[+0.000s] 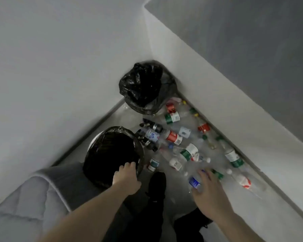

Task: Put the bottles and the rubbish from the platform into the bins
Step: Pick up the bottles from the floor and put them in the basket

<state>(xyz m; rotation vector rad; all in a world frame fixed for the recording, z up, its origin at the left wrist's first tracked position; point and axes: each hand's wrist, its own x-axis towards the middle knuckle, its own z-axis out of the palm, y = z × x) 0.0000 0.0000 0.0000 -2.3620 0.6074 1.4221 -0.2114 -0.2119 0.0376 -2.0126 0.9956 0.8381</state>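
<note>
Many plastic bottles (173, 137) with red, green, blue and white labels lie scattered on the floor along the wall. Two bins lined with black bags stand here: a near bin (110, 152) at the left and a far bin (147, 88) in the corner. My left hand (126, 177) grips the near bin's front rim, fingers hooked over the edge. My right hand (210, 187) reaches down over a clear bottle with a blue label (194, 182). Its thumb and spread fingers lie on either side of the bottle, and the hand is blurred.
A grey quilted mattress or cushion (24, 206) fills the lower left. White walls close the corner, and a skirting ledge (252, 165) runs along the right. A dark shoe (157, 184) stands between the near bin and the bottles.
</note>
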